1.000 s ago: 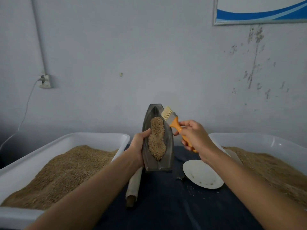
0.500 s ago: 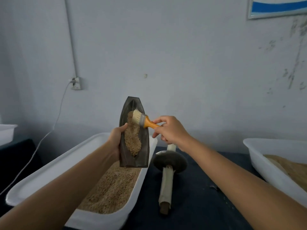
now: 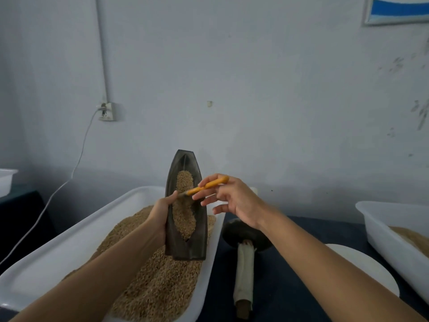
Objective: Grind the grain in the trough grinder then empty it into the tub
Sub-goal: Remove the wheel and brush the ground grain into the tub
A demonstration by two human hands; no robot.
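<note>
At far left on the wall, a socket [image 3: 107, 112] feeds a white cable [image 3: 58, 189] running down toward the table [image 3: 290, 287]. Below it, the white tub [image 3: 58, 247] holds a bed of grain. The left hand [image 3: 160, 217] grips the dark trough grinder [image 3: 185, 214] by its left edge, thumb curled over the rim, holding it tilted above the tub with grain [image 3: 183, 205] lying in its channel. The right hand [image 3: 232, 201] pinches the orange brush [image 3: 206, 185] between thumb and fingertips, remaining fingers loosely spread; the bristle end rests inside the trough. Further right, the grinding wheel with wrapped handle [image 3: 246, 256] lies on the table, beside a white plate [image 3: 362, 268] and a second tub [image 3: 394, 228].
</note>
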